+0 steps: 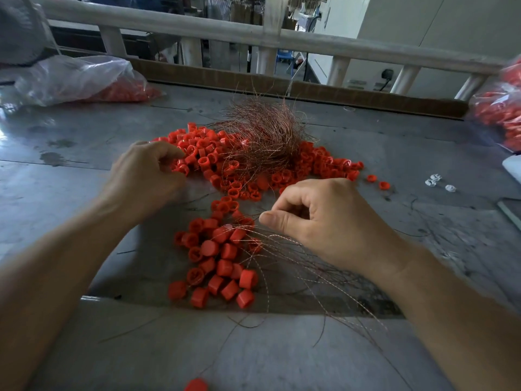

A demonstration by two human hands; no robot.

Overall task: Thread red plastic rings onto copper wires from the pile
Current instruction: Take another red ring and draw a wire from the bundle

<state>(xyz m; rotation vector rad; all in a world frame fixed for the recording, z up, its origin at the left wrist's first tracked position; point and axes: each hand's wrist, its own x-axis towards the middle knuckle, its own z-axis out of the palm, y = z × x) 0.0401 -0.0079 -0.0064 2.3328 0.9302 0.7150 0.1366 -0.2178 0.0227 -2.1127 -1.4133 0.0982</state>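
A wide pile of loose red plastic rings (214, 156) lies mid-table, with a bushy bundle of copper wires (265, 134) resting on it. Nearer to me sits a second heap of red rings on wires (220, 258), their copper strands fanning out to the right. My left hand (146, 170) reaches into the left edge of the loose pile with fingers curled; whether it holds a ring is hidden. My right hand (318, 218) is curled above the near heap, thumb and forefinger pinching a thin copper wire (253, 218).
Grey metal table (84, 170) with a raised brown back edge and a wooden railing (282, 38) behind. A clear bag of red rings (84, 80) lies far left, another bag (499, 108) far right. Small white parts (439, 183) and two stray rings (377, 182) lie right of the pile.
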